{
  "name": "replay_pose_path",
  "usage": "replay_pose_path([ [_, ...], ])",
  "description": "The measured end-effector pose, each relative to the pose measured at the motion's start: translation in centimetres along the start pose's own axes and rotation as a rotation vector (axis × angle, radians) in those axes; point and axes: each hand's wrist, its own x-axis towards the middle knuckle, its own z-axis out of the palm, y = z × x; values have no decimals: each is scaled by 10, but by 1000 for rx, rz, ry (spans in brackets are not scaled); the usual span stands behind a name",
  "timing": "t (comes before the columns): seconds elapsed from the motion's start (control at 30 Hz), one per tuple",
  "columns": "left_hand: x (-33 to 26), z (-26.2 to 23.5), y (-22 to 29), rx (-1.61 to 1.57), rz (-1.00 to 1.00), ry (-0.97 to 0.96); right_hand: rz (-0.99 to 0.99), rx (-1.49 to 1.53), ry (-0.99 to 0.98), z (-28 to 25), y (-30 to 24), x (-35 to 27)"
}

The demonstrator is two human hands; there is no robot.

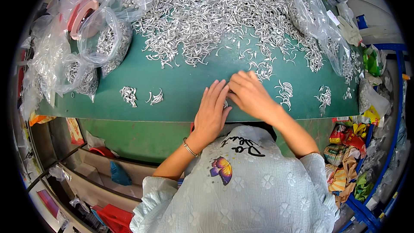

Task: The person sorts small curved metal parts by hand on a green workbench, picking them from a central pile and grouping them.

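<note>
My left hand [209,113] rests on the green tabletop [181,86] near its front edge, fingers stretched out and close together. Beside it, my right hand [251,96] is curled, its fingertips turned down and largely hidden; whatever it may grip cannot be made out. A bit of silvery metal [225,103] shows between the hands by my left thumb. Small curved metal pieces lie in a little cluster [285,94] to the right of my right hand. Beyond both hands spreads a large heap of the same curved pieces [189,21].
More small clusters lie at the left [128,96] and right [324,97]. Clear plastic bags of metal pieces stand at the left [111,47] and far right [310,17]. A blue metal frame [400,77] and wrappers [340,155] are right of the table; a red basket [113,218] is lower left.
</note>
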Motion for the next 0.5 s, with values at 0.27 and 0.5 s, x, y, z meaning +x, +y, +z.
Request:
replay_pose_path([
  [0.27, -2, 0, -2, 129, 63, -103, 492, -283, 335, -13, 82, 17],
  [0.5, -3, 0, -1, 113, 45, -88, 641, 683, 206, -34, 85, 23],
])
